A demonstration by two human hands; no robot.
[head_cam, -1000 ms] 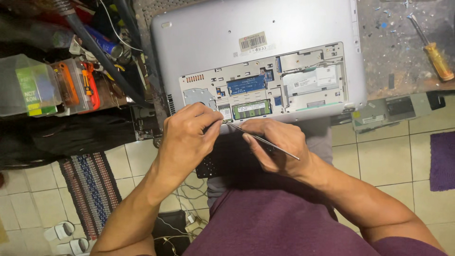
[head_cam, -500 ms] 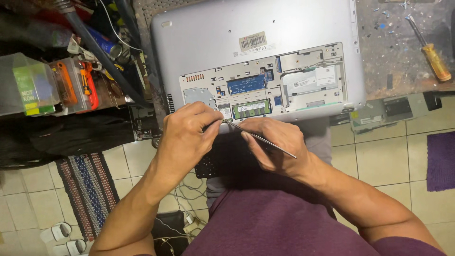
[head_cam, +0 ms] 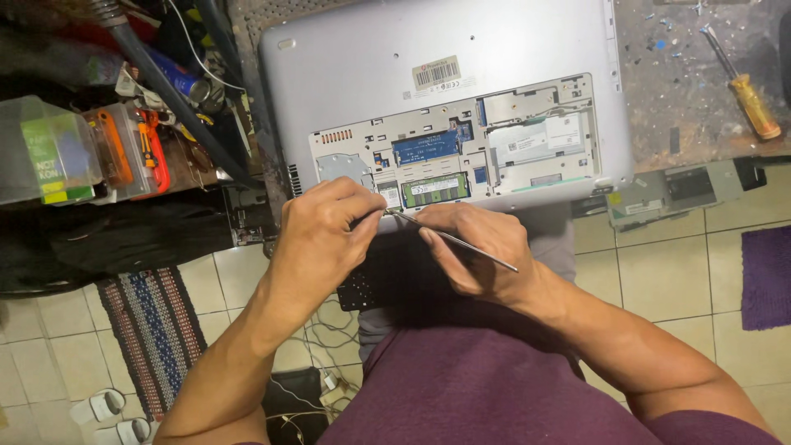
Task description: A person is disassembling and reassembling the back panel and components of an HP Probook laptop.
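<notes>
Both hands, left hand (head_cam: 325, 239) and right hand (head_cam: 470, 247), grip thin metal tweezers (head_cam: 453, 239) at the laptop's (head_cam: 428, 49) near edge; service cover off, memory modules (head_cam: 430, 169) seated.

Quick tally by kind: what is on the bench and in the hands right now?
Laptops, underside up, cover off: 1
Thin metal tools, in the right hand: 1
Yellow-handled screwdrivers on the bench: 1
Grey drive units at the bench edge: 1
Left hand steadies the tool tip.
Total: 4
</notes>
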